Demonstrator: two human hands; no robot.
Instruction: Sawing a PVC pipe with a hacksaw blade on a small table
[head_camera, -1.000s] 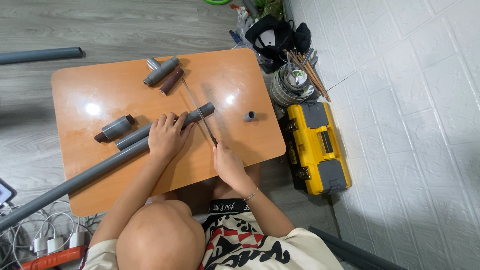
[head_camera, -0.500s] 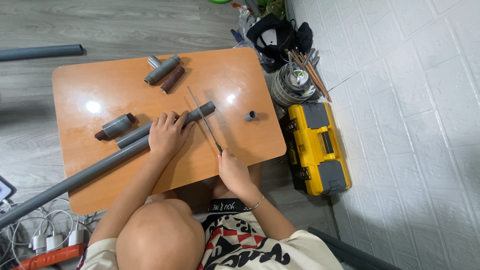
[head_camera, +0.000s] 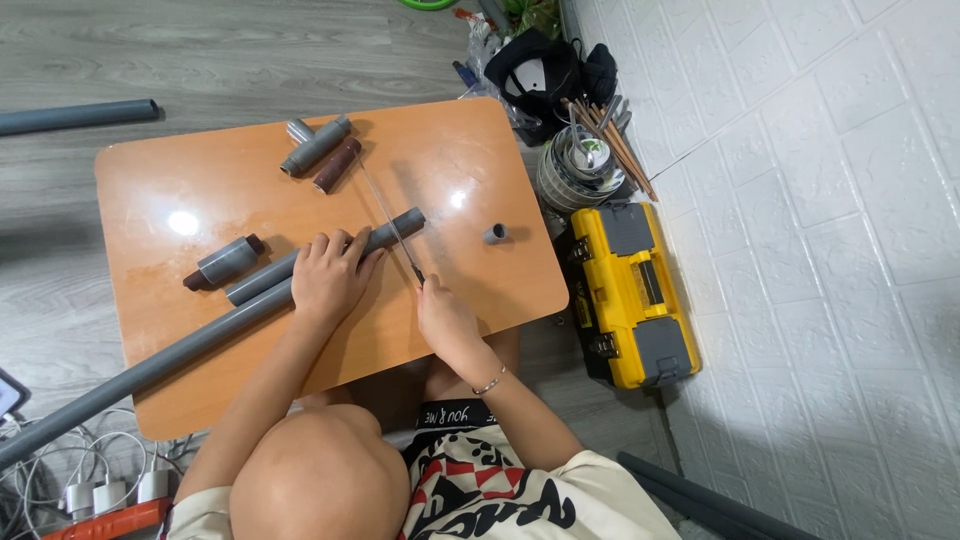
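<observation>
So the short grey pipe (head_camera: 325, 259) is lying across the middle of the orange table (head_camera: 470, 140), pinned flat under the left hand (head_camera: 328, 278), whose fingers are spread over it, while the thin saw blade (head_camera: 385, 215) is laid across it near its right end, with the right hand (head_camera: 447, 318) closed around the handle end. Compared with half a second back, the saw looks pulled slightly back toward the body, so a stroke seems to be mid-way and no cut-through can be made out yet. The pipe, the small cut ring (head_camera: 496, 233) and the yellow toolbox (head_camera: 630, 290) haven't been shifted at all.
</observation>
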